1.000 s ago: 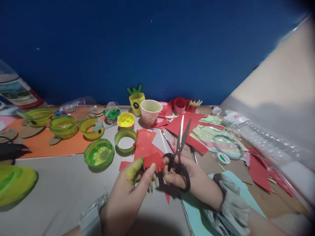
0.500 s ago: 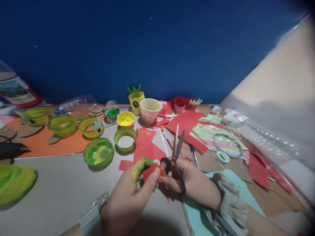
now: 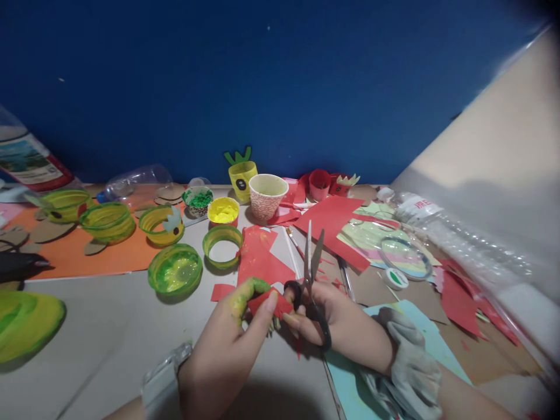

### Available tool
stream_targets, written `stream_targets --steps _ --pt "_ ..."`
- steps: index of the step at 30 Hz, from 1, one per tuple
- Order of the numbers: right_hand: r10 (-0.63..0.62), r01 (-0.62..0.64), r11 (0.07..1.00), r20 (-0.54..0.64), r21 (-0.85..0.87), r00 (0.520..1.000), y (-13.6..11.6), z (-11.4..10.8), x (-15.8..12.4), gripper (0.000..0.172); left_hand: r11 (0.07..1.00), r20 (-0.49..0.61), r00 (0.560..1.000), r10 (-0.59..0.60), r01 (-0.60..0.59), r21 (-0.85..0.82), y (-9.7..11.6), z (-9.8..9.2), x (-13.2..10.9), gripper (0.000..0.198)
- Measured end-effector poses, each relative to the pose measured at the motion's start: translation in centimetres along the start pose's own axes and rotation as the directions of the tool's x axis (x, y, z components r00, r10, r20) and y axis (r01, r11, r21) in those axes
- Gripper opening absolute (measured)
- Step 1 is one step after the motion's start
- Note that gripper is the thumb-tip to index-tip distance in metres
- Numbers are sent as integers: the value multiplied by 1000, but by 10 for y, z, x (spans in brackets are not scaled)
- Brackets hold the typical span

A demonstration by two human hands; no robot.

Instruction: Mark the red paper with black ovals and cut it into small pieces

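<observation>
My left hand, with green and yellow paint on its index finger, is closed on a small piece of red paper pinched under the thumb. My right hand holds black-handled scissors, their blades parted and pointing up, away from the paper. The right fingertips meet the right edge of the red piece. Just beyond both hands lies a larger sheet of red paper. A green and yellow painted ring and a painted bottle-bottom dish sit to the left of it.
Paint cups, one yellow and one green, stand at the back beside a patterned paper cup. More painted rings rest on orange paper at left. A clear plastic bottle lies at right near light blue paper.
The small red piece has turned and tilted between my fingers, its corner now toward my right fingertips. At left, a painted ring shows a red bit on its edge and looks slightly shifted.
</observation>
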State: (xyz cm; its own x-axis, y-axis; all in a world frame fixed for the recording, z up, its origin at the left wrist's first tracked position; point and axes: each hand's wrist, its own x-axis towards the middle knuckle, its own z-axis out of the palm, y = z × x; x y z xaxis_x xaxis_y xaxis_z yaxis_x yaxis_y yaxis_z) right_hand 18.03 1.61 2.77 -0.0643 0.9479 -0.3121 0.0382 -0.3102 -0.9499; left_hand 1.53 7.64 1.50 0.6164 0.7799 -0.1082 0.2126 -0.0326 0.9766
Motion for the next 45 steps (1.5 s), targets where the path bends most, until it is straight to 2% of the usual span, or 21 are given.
stream_targets --steps 12,18,24,27,30,33,36,38,40,45 --pt "7 -7 1000 20 6 1000 2 -1 1 41 1000 -2 1000 3 -3 -9 1 0 0 25" --pt "23 -23 1000 21 -16 1000 4 -2 0 40 999 -66 997 34 -35 -17 -3 -1 0 27" --pt "-135 138 988 40 -75 990 1 -7 -1 44 994 -148 986 73 -84 -68 5 -2 1 15" --pt "-212 215 974 63 -64 975 2 -6 -4 53 981 -241 962 129 -160 -114 11 -3 0 6" --pt "-225 240 961 117 -135 967 1 -5 -6 64 960 -346 903 255 -280 -24 13 -6 -3 5" --pt "-199 264 917 231 -299 952 -3 -7 -6 71 943 -338 884 323 -331 36 12 -9 -6 9" --pt "-171 290 869 306 -401 936 -7 -10 -4 74 963 -347 904 249 -271 -16 12 -10 -5 6" --pt "-164 298 844 315 -445 935 -8 -10 -3 76 974 -389 904 177 -219 -65 13 -8 -3 2" --pt "-155 299 818 312 -491 937 -8 -9 -2 78 978 -382 918 110 -169 -124 15 -4 -2 7" --pt "-134 294 793 318 -533 938 -8 -8 -1 78 966 -256 966 28 -92 -240 17 2 -2 12"
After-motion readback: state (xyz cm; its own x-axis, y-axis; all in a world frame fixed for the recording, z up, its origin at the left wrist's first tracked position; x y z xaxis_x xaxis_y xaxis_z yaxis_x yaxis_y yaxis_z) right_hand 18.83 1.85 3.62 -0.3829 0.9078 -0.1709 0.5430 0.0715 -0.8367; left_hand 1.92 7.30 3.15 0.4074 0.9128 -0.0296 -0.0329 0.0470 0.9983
